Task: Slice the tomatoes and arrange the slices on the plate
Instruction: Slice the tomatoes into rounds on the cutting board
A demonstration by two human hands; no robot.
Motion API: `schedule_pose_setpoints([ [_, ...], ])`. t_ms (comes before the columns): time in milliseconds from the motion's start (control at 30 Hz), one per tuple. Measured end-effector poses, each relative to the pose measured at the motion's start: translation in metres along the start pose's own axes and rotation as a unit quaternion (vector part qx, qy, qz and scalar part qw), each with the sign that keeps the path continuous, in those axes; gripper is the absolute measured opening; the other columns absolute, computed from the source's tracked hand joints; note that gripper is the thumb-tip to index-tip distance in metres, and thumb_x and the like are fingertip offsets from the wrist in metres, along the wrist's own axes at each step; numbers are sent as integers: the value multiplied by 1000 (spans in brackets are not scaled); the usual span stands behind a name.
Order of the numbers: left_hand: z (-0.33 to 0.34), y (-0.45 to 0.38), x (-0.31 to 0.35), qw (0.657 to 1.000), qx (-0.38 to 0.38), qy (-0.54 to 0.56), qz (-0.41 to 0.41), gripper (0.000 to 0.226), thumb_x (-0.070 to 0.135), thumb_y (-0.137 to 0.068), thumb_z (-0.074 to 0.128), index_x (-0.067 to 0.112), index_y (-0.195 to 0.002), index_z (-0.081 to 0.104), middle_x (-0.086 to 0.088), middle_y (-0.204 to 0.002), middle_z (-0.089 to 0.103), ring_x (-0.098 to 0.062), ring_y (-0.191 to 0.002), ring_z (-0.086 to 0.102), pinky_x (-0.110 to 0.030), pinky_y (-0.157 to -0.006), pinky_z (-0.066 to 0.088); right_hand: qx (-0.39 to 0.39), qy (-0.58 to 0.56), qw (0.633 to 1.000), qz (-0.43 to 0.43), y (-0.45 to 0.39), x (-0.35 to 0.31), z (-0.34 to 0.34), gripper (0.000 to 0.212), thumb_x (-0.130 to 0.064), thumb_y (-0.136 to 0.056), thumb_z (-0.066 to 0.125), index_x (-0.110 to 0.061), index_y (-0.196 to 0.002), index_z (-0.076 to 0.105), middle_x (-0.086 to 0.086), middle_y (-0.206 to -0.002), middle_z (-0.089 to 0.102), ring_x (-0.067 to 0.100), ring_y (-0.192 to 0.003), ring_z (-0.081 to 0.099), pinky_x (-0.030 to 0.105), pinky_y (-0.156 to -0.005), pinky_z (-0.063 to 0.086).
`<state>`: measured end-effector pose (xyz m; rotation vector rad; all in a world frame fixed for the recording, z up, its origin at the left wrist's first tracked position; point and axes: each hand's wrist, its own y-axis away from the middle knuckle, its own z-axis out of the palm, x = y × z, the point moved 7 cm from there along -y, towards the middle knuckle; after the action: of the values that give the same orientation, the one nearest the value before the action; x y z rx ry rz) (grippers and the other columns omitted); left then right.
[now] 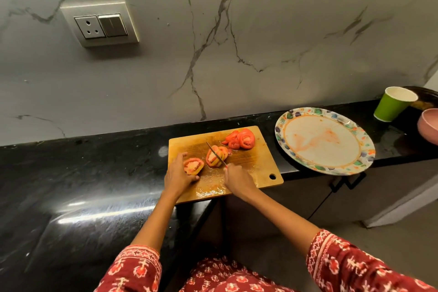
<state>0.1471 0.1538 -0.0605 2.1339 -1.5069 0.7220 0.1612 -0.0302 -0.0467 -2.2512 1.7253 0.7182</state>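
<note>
A wooden cutting board (256, 161) lies on the black counter. My left hand (177, 174) holds a tomato half (193, 166), cut face up, at the board's left side. My right hand (237, 179) grips a knife (215, 153) whose blade rests across a partly sliced tomato piece (214, 157) in the board's middle. A pile of red tomato slices (241, 140) sits at the board's far right corner. The round paper plate (324, 141) with a flowered rim lies to the right of the board; it bears juice smears and no slices.
A green paper cup (393, 104) stands behind the plate at the right, with a pink bowl (429, 125) at the frame's edge. The plate overhangs the counter's front edge. A wall socket (100, 25) is set in the marble backsplash. Cabinet doors are below right.
</note>
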Motion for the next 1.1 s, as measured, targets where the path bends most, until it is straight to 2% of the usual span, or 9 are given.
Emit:
schedule_pose_setpoints([
  [167, -2, -7, 2, 992, -45, -119, -1, 89, 36, -68, 79, 25, -140, 28, -2, -141, 43, -25, -129, 40, -47, -98, 40, 9, -16, 1000, 11, -6, 8, -2, 33, -24, -101, 33, -1, -109, 55, 20, -108, 63, 37, -102, 59, 35, -74, 43],
  [267, 4, -17, 12, 984, -75, -160, 17, 81, 32, -74, 75, 26, -141, 29, -2, -142, 41, -25, -130, 39, -47, -100, 39, 10, -25, 1000, 8, -8, 10, -2, 33, -24, -101, 33, -1, -106, 55, 20, -105, 64, 36, -98, 60, 32, -69, 38],
  [367, 6, -26, 21, 976, -102, -190, 38, 71, 26, -76, 73, 25, -137, 37, -5, -137, 45, -25, -125, 42, -40, -98, 41, 9, -37, 999, 10, -8, 12, -5, 33, -25, -101, 33, -2, -103, 56, 19, -103, 64, 36, -97, 60, 30, -67, 35],
  [467, 3, -30, 35, 992, -60, -70, 81, 51, 21, -72, 76, 19, -116, 51, -5, -121, 56, -19, -109, 51, -27, -85, 42, 13, -51, 999, 7, -13, 15, -8, 33, -25, -100, 33, -1, -99, 56, 21, -102, 64, 37, -96, 59, 31, -67, 34],
  [533, 1, -23, 38, 995, -29, 42, 84, 49, 18, -69, 79, 21, -107, 48, -3, -112, 55, -16, -102, 51, -24, -80, 43, 13, -55, 998, 3, -16, 12, -10, 33, -24, -100, 33, -1, -99, 57, 21, -101, 64, 37, -96, 60, 33, -69, 37],
  [600, 4, -17, 32, 991, -18, 99, 83, 50, 15, -69, 80, 22, -104, 45, 1, -109, 53, -18, -103, 52, -26, -81, 46, 9, -56, 998, -4, -17, 4, -10, 34, -24, -100, 33, -1, -100, 58, 21, -103, 64, 37, -97, 60, 35, -72, 41],
  [867, 9, -8, 14, 975, -13, 200, 90, 53, 4, -69, 78, 31, -99, 44, 9, -106, 53, -18, -105, 54, -35, -89, 50, -28, -70, 997, 3, -12, -19, 8, 35, -24, -100, 33, -1, -104, 58, 21, -107, 64, 37, -100, 60, 36, -80, 46],
  [1033, 8, -6, 16, 968, -4, 232, 99, 46, 11, -70, 79, 28, -101, 49, 10, -106, 57, -10, -103, 56, -29, -88, 50, -24, -68, 997, 29, -11, -22, 15, 34, -23, -100, 32, -1, -107, 58, 20, -109, 63, 35, -102, 59, 34, -79, 45],
  [1100, 5, -6, 14, 964, 0, 246, 98, 44, 13, -71, 78, 35, -98, 52, 6, -106, 58, -9, -101, 58, -26, -85, 52, -23, -70, 997, 33, -10, -19, 17, 34, -23, -100, 33, -1, -104, 58, 19, -107, 63, 34, -101, 60, 33, -77, 45],
])
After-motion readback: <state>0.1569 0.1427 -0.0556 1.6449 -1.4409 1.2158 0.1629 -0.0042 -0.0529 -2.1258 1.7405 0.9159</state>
